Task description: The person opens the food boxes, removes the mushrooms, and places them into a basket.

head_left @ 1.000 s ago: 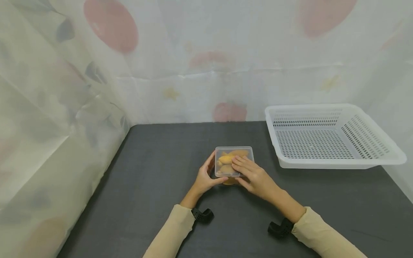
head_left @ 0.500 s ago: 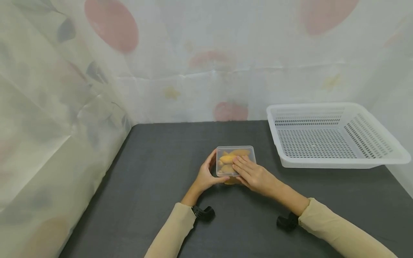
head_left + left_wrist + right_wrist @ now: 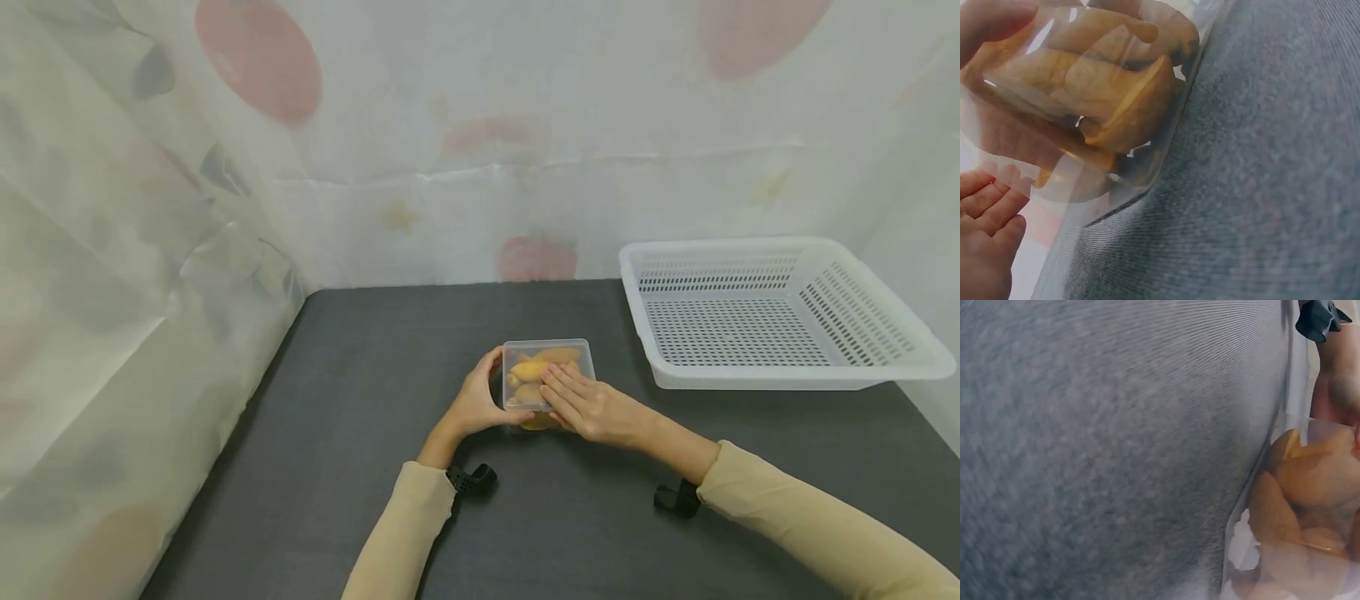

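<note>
Dark worktop (image 3: 360,433), centre: lidded clear box (image 3: 548,372) of yellow pieces. Left hand (image 3: 474,404) curls round its 9 o'clock side; right hand (image 3: 592,408) presses flat-fingered on the lid. White basket (image 3: 780,379) at 2 o'clock holds nothing.
</note>
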Available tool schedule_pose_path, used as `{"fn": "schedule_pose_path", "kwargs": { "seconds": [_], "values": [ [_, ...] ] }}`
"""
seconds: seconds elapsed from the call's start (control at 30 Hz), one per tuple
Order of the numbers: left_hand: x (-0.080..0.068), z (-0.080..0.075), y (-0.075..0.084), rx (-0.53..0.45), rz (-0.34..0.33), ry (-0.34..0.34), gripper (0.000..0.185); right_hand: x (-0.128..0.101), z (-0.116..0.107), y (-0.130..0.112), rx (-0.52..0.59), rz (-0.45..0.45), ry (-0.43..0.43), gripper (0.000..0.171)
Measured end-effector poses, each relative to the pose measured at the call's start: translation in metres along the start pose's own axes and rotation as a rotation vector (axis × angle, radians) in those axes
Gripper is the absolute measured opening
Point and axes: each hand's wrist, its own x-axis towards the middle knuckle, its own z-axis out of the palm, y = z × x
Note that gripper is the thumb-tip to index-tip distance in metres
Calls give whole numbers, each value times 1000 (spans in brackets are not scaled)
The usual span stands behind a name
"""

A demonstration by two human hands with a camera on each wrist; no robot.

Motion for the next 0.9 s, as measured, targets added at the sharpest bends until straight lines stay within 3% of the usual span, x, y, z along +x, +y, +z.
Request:
{"fn": "schedule_pose_path", "kwargs": {
  "seconds": [0.2, 0.4, 0.73, 0.9],
  "values": [
    [-1, 3, 0, 49, -13, 13, 111, -4, 1, -1, -45, -35, 10, 35],
    [-2, 5, 3, 43, -30, 13, 111, -7, 6, 2, -26, -78, 109, 32],
    [-2, 4, 2, 50, 37, 50, 101, -8, 18, 9, 5, -134, 212, 28],
    [-1, 4, 2, 43, 35, 35, 101, -7, 16, 9, 28, -94, 194, 29]
  ]
}}
